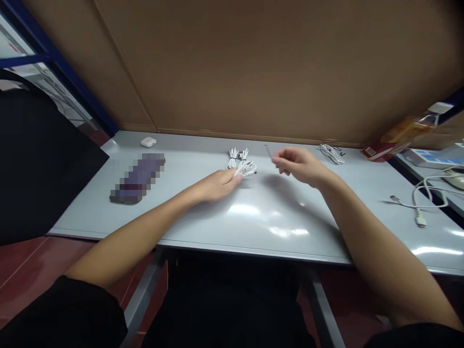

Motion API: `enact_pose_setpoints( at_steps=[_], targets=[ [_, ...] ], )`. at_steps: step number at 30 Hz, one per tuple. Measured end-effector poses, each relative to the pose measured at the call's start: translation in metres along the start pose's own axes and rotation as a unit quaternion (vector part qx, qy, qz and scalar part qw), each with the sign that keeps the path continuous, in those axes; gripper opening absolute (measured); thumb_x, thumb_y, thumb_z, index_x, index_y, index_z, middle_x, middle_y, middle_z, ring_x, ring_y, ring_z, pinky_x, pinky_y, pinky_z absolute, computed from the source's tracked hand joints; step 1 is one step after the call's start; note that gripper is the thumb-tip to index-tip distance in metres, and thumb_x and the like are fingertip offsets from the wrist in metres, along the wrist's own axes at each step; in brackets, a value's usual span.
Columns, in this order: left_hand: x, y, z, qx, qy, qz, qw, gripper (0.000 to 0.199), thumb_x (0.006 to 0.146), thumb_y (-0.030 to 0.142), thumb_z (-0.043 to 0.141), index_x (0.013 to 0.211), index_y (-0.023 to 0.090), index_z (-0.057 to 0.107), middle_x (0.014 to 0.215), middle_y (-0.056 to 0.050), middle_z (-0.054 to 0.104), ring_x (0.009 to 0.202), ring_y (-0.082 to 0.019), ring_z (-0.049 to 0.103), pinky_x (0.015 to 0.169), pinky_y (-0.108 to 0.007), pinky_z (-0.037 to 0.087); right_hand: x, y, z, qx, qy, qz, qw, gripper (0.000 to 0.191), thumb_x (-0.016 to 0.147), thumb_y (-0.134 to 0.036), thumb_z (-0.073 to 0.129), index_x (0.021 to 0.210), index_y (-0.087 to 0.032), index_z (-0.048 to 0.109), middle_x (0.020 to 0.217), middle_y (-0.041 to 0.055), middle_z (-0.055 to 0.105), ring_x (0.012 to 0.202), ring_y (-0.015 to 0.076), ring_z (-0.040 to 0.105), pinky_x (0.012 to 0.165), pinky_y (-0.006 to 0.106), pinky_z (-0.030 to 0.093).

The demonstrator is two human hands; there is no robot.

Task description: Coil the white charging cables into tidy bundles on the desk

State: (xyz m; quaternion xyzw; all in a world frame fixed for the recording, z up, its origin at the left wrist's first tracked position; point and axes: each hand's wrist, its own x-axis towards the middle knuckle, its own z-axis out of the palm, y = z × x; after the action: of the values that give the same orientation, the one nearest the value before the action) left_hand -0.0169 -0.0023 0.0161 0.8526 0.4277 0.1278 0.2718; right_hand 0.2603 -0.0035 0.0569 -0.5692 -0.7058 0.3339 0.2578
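Observation:
My left hand (219,185) is closed on a coiled white charging cable (246,168), held just over the table (203,227); loops and a dark plug tip stick out past the fingers. Right behind it lie bundled white cables (232,157), at least one with a dark tie round its middle. To the right, my right hand (297,163) pinches a thin dark twist tie (268,152) between thumb and fingertips, its free end pointing up and left. The two hands are apart, and the tie does not touch the held cable.
Another white cable coil (331,153) lies at the back right. A loose white cable (431,205) trails over the right edge near a tilted bottle (406,135). On the left are a white earbud case (148,142), a blurred-out phone-like item (139,178) and a black chair back (43,164).

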Motion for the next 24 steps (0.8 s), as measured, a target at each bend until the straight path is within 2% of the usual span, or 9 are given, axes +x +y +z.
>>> enact_pose_setpoints(
  at_steps=[3,6,10,14,17,20,22,24],
  targets=[
    [0.003,0.000,0.004,-0.049,0.026,-0.039,0.998,0.039,0.108,0.049,0.028,0.088,0.023,0.048,0.098,-0.007,0.068,0.089,-0.023,0.064,0.073,-0.035,0.050,-0.010,-0.027,0.039,0.066,-0.030,-0.054,0.996,0.030,0.095,-0.050,0.060,0.091,-0.020,0.063,0.079,0.0036,0.064,0.069,0.0163,0.057,0.065,0.030,0.046],
    [0.003,0.001,0.007,-0.061,0.040,-0.068,0.995,0.036,0.107,0.041,0.027,0.082,0.022,0.045,0.091,-0.007,0.065,0.082,-0.022,0.061,0.068,-0.035,0.050,-0.015,-0.035,0.063,0.063,-0.028,-0.065,0.995,0.029,0.097,-0.047,0.057,0.092,-0.019,0.064,0.080,0.0027,0.064,0.067,0.0154,0.056,0.063,0.029,0.044],
    [0.001,0.005,0.011,-0.062,0.050,-0.043,0.996,0.042,0.108,0.041,0.022,0.088,0.021,0.053,0.091,-0.008,0.065,0.086,-0.023,0.061,0.070,-0.035,0.050,-0.012,-0.026,0.069,0.048,-0.023,-0.057,0.997,0.028,0.097,-0.046,0.056,0.094,-0.019,0.064,0.080,0.0021,0.065,0.065,0.0158,0.056,0.061,0.030,0.042],
    [-0.001,0.010,0.013,-0.086,0.076,-0.019,0.993,0.058,0.110,0.055,0.015,0.098,0.020,0.060,0.095,-0.009,0.067,0.090,-0.024,0.062,0.078,-0.036,0.050,-0.009,-0.019,0.072,-0.015,0.019,-0.131,0.991,0.024,0.099,-0.040,0.055,0.093,-0.020,0.065,0.084,0.0031,0.065,0.070,0.0168,0.054,0.067,0.031,0.041],
    [0.000,0.010,0.014,-0.119,0.081,-0.016,0.989,0.058,0.110,0.055,0.018,0.095,0.019,0.061,0.090,-0.008,0.065,0.088,-0.023,0.060,0.078,-0.035,0.047,-0.009,-0.016,0.077,-0.068,0.050,-0.187,0.979,0.019,0.100,-0.034,0.053,0.092,-0.020,0.064,0.083,0.0029,0.061,0.074,0.0175,0.053,0.071,0.032,0.041],
    [0.004,0.005,0.013,-0.194,0.085,-0.015,0.977,0.055,0.107,0.060,0.026,0.081,0.020,0.055,0.077,-0.005,0.056,0.076,-0.020,0.053,0.069,-0.033,0.043,-0.009,-0.012,0.077,-0.067,0.093,-0.213,0.970,0.015,0.096,-0.036,0.062,0.095,-0.022,0.060,0.084,0.0017,0.058,0.073,0.0172,0.051,0.072,0.033,0.043],
    [0.005,0.002,0.012,-0.261,0.066,-0.014,0.963,0.054,0.105,0.063,0.035,0.073,0.021,0.047,0.070,-0.003,0.047,0.065,-0.017,0.044,0.061,-0.031,0.035,-0.008,-0.009,0.073,-0.030,0.128,-0.225,0.965,0.034,0.087,-0.040,0.075,0.109,-0.022,0.058,0.097,0.0043,0.060,0.076,0.0174,0.053,0.072,0.034,0.046],
    [0.005,0.002,0.009,-0.311,0.024,0.000,0.950,0.053,0.103,0.062,0.042,0.069,0.021,0.042,0.067,-0.001,0.040,0.059,-0.014,0.035,0.056,-0.031,0.028,-0.007,-0.006,0.066,0.019,0.115,-0.236,0.965,0.065,0.078,-0.043,0.084,0.131,-0.025,0.051,0.119,0.0093,0.059,0.083,0.0189,0.058,0.072,0.035,0.050]
  ],
)
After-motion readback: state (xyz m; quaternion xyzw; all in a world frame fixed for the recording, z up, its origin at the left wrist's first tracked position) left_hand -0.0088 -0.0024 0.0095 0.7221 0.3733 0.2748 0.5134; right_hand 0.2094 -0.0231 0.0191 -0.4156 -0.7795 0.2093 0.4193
